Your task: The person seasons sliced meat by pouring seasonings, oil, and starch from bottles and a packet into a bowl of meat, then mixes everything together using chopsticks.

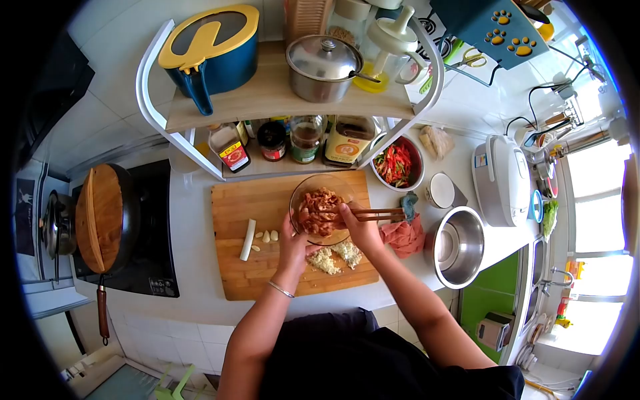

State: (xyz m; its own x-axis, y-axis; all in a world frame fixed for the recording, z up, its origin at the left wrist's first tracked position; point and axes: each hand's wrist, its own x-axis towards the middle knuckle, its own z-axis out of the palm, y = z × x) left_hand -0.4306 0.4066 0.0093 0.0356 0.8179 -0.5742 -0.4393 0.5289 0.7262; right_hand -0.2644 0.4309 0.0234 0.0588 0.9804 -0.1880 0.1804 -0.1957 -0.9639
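Observation:
A clear glass bowl (299,190) of reddish-brown marinated meat pieces (317,205) is held over the wooden cutting board (233,283). My left hand (292,244) grips the bowl's near left side, fingers wrapped around it. At the bowl's right side, my right hand (360,229) is closed on wooden chopsticks (381,211), whose rear ends point right; whether it also touches the bowl I cannot tell. On the board lie a white scallion stalk (248,240), several garlic cloves (267,237) and two piles of finely chopped pale bits, the left pile (324,262) and right pile (348,253).
Right of the board are a bowl of sliced peppers (395,163), pink cloth (404,237), steel basin (455,247), small white bowl (440,191) and rice cooker (500,180). A shelf (267,90) with bottles stands behind. A lidded wok (107,220) sits on the left stove.

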